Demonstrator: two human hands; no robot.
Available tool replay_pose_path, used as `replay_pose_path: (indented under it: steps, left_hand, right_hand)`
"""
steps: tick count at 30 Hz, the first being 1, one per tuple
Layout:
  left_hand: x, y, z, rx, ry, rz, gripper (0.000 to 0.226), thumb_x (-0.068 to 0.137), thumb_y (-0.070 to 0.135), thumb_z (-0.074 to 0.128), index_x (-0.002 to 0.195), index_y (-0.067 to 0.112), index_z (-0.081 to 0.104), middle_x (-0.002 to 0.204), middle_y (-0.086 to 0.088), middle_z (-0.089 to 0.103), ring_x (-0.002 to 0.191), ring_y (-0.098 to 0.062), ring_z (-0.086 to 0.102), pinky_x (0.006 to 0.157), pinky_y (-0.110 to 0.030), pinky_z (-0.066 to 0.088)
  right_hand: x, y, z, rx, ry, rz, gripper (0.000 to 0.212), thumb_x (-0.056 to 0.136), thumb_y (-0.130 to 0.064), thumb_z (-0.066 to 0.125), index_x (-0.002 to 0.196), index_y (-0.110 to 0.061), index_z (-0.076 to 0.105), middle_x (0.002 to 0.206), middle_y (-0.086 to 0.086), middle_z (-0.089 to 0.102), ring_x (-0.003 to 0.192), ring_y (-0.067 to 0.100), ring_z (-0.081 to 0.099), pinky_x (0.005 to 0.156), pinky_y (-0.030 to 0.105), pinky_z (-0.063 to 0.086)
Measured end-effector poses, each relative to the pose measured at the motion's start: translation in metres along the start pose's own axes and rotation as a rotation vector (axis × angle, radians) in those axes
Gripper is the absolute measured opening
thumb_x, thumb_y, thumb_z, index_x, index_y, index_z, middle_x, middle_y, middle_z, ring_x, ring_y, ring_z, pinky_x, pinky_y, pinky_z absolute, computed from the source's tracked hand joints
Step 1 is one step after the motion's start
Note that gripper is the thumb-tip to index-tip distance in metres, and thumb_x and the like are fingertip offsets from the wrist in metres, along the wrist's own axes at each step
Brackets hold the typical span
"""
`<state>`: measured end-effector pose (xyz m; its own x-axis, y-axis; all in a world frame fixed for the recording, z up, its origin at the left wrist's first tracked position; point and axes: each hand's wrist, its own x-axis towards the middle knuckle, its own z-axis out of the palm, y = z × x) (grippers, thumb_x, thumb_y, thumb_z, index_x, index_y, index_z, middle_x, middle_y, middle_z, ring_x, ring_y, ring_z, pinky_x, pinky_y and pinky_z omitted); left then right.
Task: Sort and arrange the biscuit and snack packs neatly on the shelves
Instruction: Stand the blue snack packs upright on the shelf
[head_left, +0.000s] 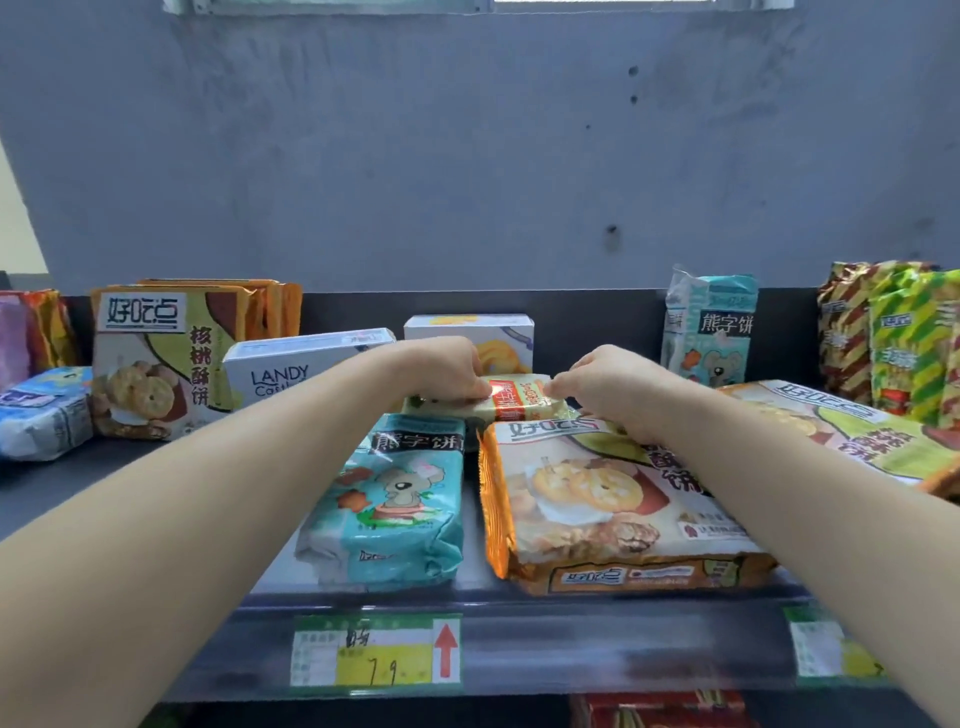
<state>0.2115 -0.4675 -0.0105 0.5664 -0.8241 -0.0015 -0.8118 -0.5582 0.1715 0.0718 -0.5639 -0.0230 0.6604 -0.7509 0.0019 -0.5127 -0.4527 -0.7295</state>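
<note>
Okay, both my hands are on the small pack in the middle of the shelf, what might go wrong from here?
1. The left hand and right hand each pinch only one end of the small pack; that grip may slip as it lifts.
2. The right forearm passes over the orange pack lying at the front of the shelf; drawing back might drag it off.
3. The upright teal pack behind the right hand could topple if bumped.

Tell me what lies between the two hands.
A pale-green pack with a red label: the left hand grips one end, the right hand pinches the other. Seen in the head view.
</note>
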Motion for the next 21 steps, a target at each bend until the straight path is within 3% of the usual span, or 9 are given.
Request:
replay_pose_path:
  steps: [2, 5, 7, 9, 12, 15, 19, 21]
  left_hand:
    - [0.004, -0.001, 0.001, 0.010, 0.007, 0.006, 0.038, 0.093, 0.038, 0.050, 0.111, 0.007, 0.064, 0.112, -0.008, 0.066, 0.102, -0.026, 0.062, 0.082, -0.034, 0.048]
    - [0.007, -0.002, 0.003, -0.061, 0.038, 0.001, 0.039, 0.093, 0.037, 0.053, 0.106, 0.004, 0.068, 0.107, -0.011, 0.069, 0.099, -0.027, 0.064, 0.076, -0.033, 0.048]
    - [0.007, -0.003, 0.003, -0.189, 0.072, -0.007, 0.035, 0.092, 0.034, 0.057, 0.107, 0.005, 0.069, 0.104, -0.009, 0.070, 0.096, -0.024, 0.066, 0.080, -0.033, 0.052]
    - [0.006, -0.004, 0.000, -0.289, 0.119, -0.014, 0.027, 0.089, 0.033, 0.062, 0.105, 0.011, 0.067, 0.097, -0.004, 0.067, 0.089, -0.020, 0.064, 0.073, -0.031, 0.052]
    - [0.004, -0.008, -0.006, -0.389, 0.202, 0.012, 0.011, 0.085, 0.027, 0.068, 0.085, 0.017, 0.062, 0.091, -0.003, 0.064, 0.083, -0.019, 0.062, 0.068, -0.028, 0.048]
    - [0.000, -0.013, -0.011, -0.507, 0.264, 0.042, 0.022, 0.082, 0.020, 0.071, 0.066, 0.019, 0.056, 0.093, -0.006, 0.068, 0.087, -0.023, 0.065, 0.070, -0.031, 0.052]
    - [-0.009, -0.013, -0.016, -0.668, 0.411, 0.118, 0.019, 0.083, 0.015, 0.069, 0.068, 0.017, 0.058, 0.095, -0.006, 0.069, 0.087, -0.024, 0.067, 0.074, -0.036, 0.057]
    - [-0.014, -0.010, -0.021, -0.793, 0.486, 0.169, 0.017, 0.085, 0.015, 0.067, 0.071, 0.015, 0.059, 0.092, -0.008, 0.069, 0.086, -0.026, 0.068, 0.074, -0.040, 0.058]
  right_hand:
    - [-0.003, -0.003, 0.004, -0.066, 0.003, -0.003, 0.029, 0.086, -0.028, 0.064, 0.102, -0.004, 0.064, 0.077, 0.004, 0.052, 0.061, 0.015, 0.045, 0.048, 0.023, 0.032]
    - [-0.004, -0.006, 0.010, -0.093, 0.007, -0.028, 0.029, 0.083, -0.028, 0.068, 0.103, -0.007, 0.062, 0.088, 0.004, 0.056, 0.071, 0.016, 0.050, 0.049, 0.022, 0.032]
    - [-0.005, -0.006, 0.014, -0.083, 0.034, -0.057, 0.021, 0.083, -0.025, 0.069, 0.095, -0.010, 0.061, 0.086, 0.004, 0.057, 0.068, 0.013, 0.049, 0.048, 0.023, 0.032]
    - [-0.005, -0.005, 0.017, -0.040, 0.069, -0.068, 0.020, 0.082, -0.020, 0.069, 0.096, -0.008, 0.064, 0.087, 0.005, 0.061, 0.067, 0.011, 0.051, 0.050, 0.023, 0.035]
    - [-0.003, -0.003, 0.018, 0.100, 0.141, -0.092, 0.033, 0.076, -0.015, 0.073, 0.107, -0.009, 0.064, 0.098, 0.005, 0.065, 0.081, 0.014, 0.058, 0.060, 0.025, 0.043]
    - [-0.004, -0.002, 0.017, 0.348, 0.157, -0.137, 0.045, 0.078, -0.008, 0.072, 0.119, -0.010, 0.053, 0.108, 0.008, 0.063, 0.094, 0.018, 0.064, 0.072, 0.028, 0.053]
    - [-0.003, -0.002, 0.015, 0.551, 0.172, -0.169, 0.041, 0.082, -0.012, 0.070, 0.118, -0.010, 0.053, 0.111, 0.009, 0.065, 0.102, 0.023, 0.064, 0.089, 0.037, 0.053]
    - [-0.006, -0.005, 0.014, 0.647, 0.180, -0.191, 0.034, 0.084, -0.017, 0.069, 0.115, -0.011, 0.057, 0.112, 0.007, 0.066, 0.104, 0.022, 0.063, 0.091, 0.035, 0.053]
